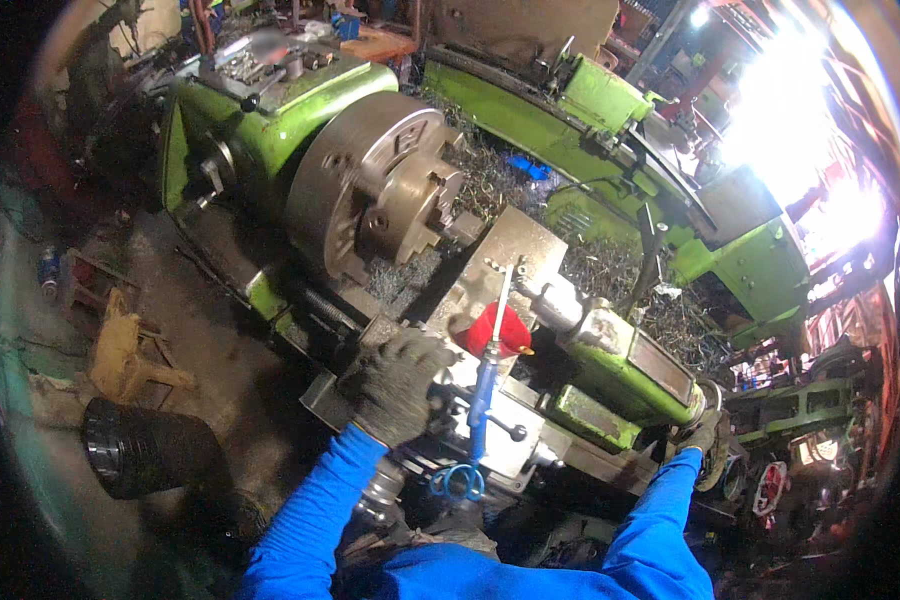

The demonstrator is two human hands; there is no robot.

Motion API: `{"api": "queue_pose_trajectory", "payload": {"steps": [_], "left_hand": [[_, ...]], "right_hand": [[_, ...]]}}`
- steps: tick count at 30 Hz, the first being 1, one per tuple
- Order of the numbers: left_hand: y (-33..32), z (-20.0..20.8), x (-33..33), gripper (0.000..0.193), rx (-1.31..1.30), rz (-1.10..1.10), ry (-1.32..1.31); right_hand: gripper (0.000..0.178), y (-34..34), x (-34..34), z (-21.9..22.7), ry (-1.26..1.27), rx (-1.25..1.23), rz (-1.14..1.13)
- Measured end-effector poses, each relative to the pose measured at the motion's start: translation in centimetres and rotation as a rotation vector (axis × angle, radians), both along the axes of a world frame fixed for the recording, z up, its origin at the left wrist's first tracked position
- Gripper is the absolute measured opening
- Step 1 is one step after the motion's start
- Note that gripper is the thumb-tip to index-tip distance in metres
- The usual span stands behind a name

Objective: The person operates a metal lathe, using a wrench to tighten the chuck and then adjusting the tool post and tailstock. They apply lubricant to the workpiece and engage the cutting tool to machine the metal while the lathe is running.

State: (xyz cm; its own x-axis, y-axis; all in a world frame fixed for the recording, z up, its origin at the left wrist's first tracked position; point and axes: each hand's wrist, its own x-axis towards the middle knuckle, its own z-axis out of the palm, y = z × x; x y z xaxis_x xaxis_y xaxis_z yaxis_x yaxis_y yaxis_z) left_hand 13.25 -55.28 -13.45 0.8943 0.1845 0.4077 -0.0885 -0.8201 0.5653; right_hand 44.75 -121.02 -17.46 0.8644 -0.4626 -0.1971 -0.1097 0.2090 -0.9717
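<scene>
My left hand (398,387), in a dark grey work glove, lies on the lathe carriage (378,330) with its fingers stretched forward. Some fingertips are hard to make out against the metal. At the right, my gloved right hand (708,445) is closed around the rim of the tailstock handwheel (710,405). Between my arms a red cup (497,330) sits on the carriage. A blue-handled tool (483,395) with a long pale tip crosses in front of it, and a blue coil (457,483) lies below. The green tailstock (630,365) points toward the big chuck (360,190).
Metal shavings (480,170) fill the bed behind the chuck. Loose items lie on the green headstock (280,110). A second green machine (540,110) stands beyond. On the floor at left are a yellow stool (135,355) and a black bucket (150,447).
</scene>
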Motion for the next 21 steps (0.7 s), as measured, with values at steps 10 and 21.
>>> {"api": "queue_pose_trajectory", "payload": {"steps": [10, 21], "left_hand": [[0.4, 0.4, 0.3, 0.046, -0.037, 0.065, -0.031], [-1.0, 0.3, 1.1, 0.05, 0.011, 0.028, -0.064]], "right_hand": [[0.069, -3.7, 0.5, -2.5, -0.035, -0.103, 0.064], [0.068, -4.8, -0.2, -6.0, -0.133, -0.329, -0.154]]}}
